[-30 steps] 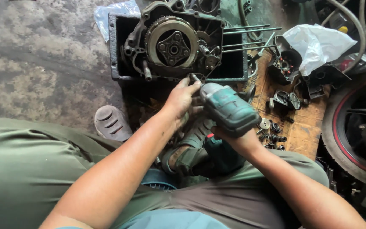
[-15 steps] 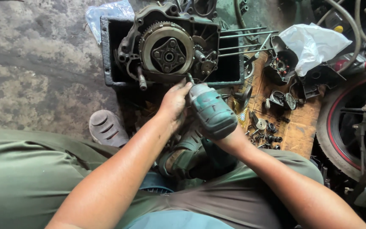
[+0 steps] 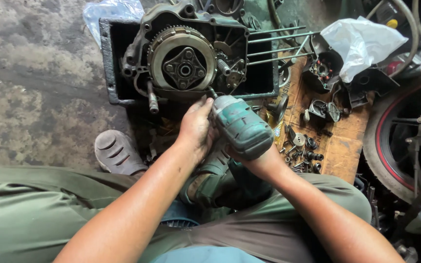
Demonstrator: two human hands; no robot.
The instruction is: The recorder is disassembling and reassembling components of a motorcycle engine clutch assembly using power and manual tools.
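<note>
Left hand: clenched on the driver's nose.
Right hand: grips teal impact driver.
Progress: clutch exposed, not yet removed.

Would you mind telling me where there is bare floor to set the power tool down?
The widest bare patch is the concrete floor left of the black tray and above the sandal. The wooden board has a strip free at its right side; its lower left is crowded with small parts. The right hand holds the power tool.
</note>
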